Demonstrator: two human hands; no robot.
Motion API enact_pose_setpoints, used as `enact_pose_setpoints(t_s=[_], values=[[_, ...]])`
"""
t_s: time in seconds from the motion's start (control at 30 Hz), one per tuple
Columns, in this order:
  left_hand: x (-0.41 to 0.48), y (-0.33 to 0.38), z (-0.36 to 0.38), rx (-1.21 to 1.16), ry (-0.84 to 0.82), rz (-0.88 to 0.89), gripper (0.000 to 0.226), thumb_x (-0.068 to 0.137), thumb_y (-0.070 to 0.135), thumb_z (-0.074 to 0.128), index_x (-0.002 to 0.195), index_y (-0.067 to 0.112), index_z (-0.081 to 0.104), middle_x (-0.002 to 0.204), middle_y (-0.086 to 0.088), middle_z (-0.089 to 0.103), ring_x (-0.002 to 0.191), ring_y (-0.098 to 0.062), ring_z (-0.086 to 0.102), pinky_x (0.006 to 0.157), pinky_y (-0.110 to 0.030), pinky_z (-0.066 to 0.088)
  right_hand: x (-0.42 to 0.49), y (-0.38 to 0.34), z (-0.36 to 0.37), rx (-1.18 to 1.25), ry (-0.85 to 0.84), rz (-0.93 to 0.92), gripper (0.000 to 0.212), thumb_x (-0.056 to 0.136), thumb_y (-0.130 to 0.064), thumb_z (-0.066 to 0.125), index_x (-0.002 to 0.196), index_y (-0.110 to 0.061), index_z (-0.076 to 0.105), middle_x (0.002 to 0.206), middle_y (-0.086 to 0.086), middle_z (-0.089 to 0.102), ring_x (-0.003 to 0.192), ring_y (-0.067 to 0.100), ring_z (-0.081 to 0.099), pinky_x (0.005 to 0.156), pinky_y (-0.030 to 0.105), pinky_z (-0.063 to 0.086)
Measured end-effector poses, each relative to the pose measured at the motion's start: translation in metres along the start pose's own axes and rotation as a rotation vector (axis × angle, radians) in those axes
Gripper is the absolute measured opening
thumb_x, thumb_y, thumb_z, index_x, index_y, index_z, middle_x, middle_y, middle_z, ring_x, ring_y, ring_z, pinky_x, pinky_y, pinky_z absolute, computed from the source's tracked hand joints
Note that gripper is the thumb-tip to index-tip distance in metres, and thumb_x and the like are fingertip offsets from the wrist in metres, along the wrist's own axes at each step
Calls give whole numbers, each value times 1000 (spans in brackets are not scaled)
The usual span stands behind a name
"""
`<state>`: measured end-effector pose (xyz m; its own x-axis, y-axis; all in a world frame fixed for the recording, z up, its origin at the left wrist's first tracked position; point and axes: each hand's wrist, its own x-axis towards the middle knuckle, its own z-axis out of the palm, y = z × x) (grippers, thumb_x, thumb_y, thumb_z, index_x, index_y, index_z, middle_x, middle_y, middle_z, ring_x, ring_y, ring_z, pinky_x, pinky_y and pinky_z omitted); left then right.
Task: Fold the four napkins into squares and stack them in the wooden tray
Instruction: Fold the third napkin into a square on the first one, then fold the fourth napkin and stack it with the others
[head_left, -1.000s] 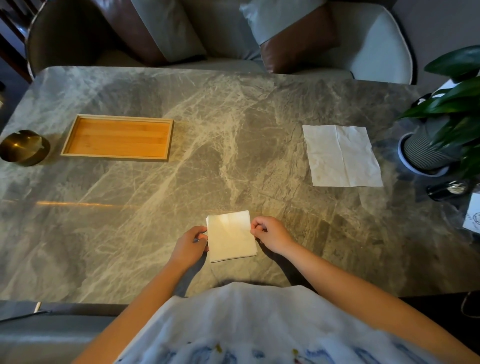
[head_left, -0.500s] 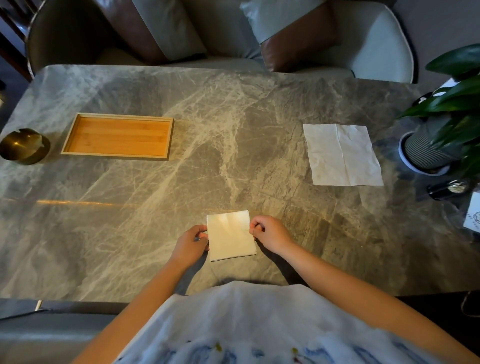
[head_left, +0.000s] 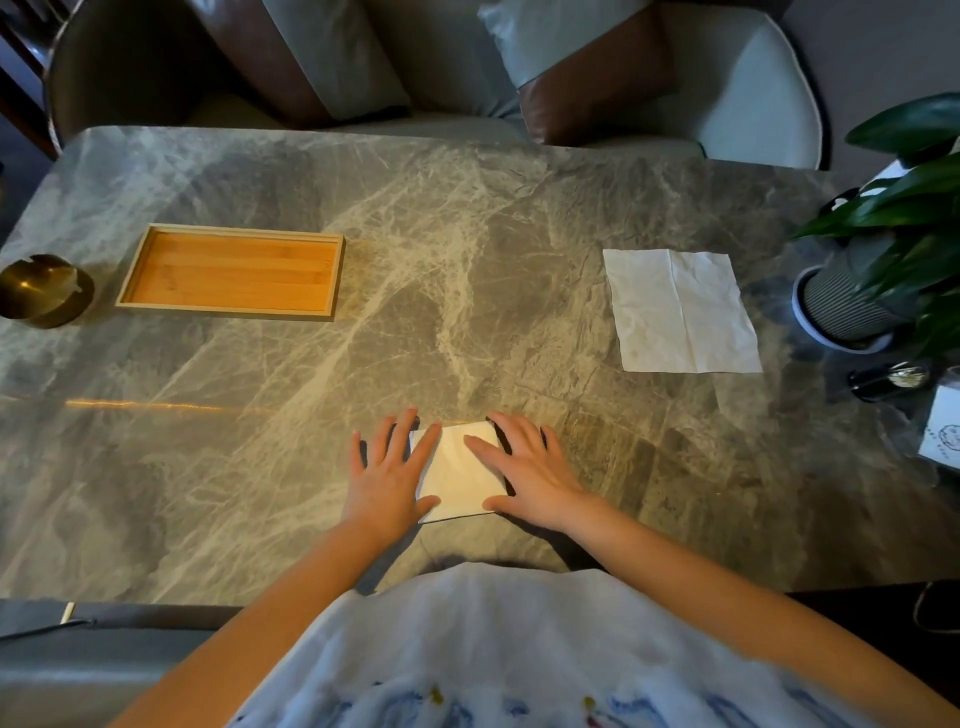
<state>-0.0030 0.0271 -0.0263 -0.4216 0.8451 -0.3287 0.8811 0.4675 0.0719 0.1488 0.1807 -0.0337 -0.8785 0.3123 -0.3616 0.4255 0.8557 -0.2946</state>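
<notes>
Both hands lie flat and open on the folded napkin (head_left: 460, 470) at the marble bench's (head_left: 467, 291) near edge — left hand (head_left: 387, 475) on its left side, right hand (head_left: 524, 467) on its right. The empty wooden tray (head_left: 228, 270) sits well off to the far left — likely nearer the left hand — its long axis across the bench.

tray (head_left: 228, 271) far left | open napkin (head_left: 680, 310) far right | folded napkin (head_left: 460, 474) near centre

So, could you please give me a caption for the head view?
Both hands press a folded napkin flat; the wooden tray sits empty.
</notes>
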Motion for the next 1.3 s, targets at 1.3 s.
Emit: enact_pose_setpoints(t_s=[1.3], values=[[-3, 2, -21, -131, -18, 34, 96, 82, 61, 53, 150, 20, -2, 160, -3, -2, 147, -25, -3, 119, -48, 3, -29, 30, 7, 246, 108, 158, 66, 89, -39, 56, 147, -27, 28, 158, -4, 22, 147, 17, 15, 118, 47, 12]])
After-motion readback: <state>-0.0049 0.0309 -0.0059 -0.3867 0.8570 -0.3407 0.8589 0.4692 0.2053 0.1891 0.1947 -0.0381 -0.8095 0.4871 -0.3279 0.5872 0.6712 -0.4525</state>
